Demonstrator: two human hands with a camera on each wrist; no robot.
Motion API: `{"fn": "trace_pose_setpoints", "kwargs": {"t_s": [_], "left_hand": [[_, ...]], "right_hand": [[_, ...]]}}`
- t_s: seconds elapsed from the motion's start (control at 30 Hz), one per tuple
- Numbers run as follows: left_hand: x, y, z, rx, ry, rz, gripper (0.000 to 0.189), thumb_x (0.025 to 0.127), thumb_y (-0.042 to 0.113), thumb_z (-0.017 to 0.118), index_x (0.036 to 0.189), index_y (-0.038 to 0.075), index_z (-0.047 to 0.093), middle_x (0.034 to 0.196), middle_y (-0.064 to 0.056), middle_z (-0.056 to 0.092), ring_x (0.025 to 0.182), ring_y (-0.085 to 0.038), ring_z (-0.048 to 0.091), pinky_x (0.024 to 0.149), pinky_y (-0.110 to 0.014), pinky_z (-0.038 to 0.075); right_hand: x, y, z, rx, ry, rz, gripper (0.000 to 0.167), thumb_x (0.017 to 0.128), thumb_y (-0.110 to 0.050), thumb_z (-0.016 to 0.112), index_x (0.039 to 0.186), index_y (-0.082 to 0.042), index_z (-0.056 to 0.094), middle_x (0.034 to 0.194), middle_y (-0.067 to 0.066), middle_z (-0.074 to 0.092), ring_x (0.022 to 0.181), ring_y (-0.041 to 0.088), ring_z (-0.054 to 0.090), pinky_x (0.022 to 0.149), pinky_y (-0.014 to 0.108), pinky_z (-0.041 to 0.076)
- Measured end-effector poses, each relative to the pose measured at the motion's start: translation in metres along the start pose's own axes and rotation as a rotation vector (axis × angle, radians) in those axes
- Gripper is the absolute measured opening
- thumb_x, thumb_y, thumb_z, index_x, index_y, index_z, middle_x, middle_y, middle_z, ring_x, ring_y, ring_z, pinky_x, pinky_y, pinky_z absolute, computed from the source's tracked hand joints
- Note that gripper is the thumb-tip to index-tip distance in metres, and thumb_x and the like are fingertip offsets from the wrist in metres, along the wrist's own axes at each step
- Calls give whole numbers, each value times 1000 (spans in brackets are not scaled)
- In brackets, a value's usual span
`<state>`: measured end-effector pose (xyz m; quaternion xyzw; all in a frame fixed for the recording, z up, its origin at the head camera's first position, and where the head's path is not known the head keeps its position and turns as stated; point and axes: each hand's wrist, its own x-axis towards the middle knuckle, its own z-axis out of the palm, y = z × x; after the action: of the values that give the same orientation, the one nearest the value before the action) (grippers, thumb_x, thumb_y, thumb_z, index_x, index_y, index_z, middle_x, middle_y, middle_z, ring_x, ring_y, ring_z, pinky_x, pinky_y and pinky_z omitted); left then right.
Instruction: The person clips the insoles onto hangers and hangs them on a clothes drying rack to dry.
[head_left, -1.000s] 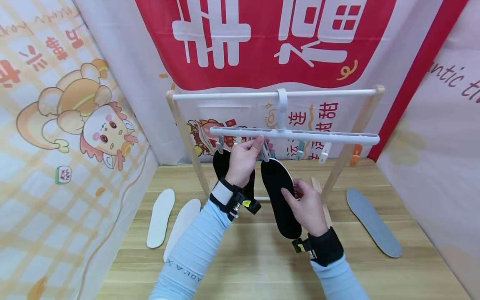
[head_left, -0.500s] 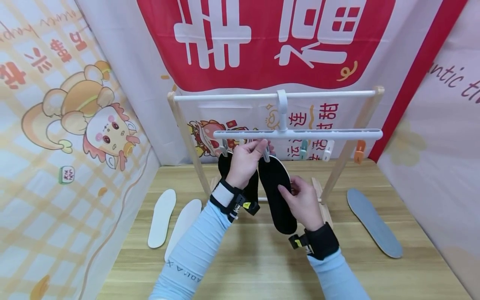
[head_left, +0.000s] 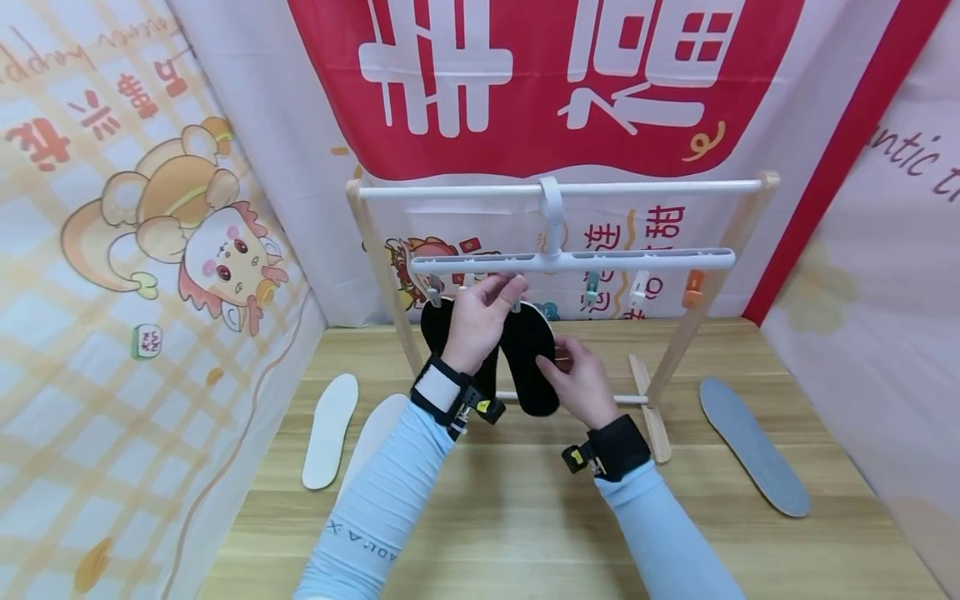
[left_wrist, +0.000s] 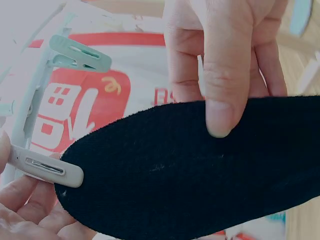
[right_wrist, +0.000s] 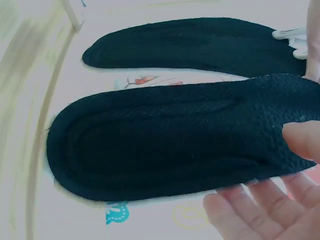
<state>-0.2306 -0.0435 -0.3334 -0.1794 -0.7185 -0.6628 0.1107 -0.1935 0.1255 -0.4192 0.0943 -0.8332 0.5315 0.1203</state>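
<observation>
The black insole lies at four o'clock from the left hand, pinching its grey clip, and ten from the right hand, pinching its edge.

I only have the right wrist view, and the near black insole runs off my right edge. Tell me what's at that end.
Observer: The left hand holds a gray clip that overlaps that end of the near black insole.
Operator: Report what's above the hands.
Observer: A white hanger, hooked over the rack's white rail.
Operator: Now list any insoles lying on the table.
Observer: Three: a white one and a second pale one, partly covered by the left sleeve, on the left, plus a gray one on the right.
</observation>
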Motion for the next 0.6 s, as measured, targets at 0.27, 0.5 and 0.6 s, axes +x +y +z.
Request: {"fn": "trace_pose_setpoints", "kwargs": {"t_s": [0.27,0.5,0.6], "left_hand": [[-1,-8,-14,85,47,-16,46,97,37,63,128,3,65,121,-10,68,111,-17,65,95,-33,51],[-15,-7,-23,85,85,79,40,101,20,60,133,-3,58,132,-16,61,121,-22,59,98,-29,48],[-25,0,-25,55,103,151,37,102,13,58,133,-7,57,133,-17,60,123,-23,57,99,-32,47]], "right_hand": [[2,11,2,3,-85,47,40,98,-13,64,133,1,54,118,26,63,106,36,63,94,50,50],[-8,16,-5,-18,-96,64,37,100,-18,62,134,-5,54,120,20,63,108,32,63,92,47,52],[-13,17,-10,-20,-88,75,36,100,-19,62,133,-7,56,120,18,64,107,31,63,91,45,52]]}}
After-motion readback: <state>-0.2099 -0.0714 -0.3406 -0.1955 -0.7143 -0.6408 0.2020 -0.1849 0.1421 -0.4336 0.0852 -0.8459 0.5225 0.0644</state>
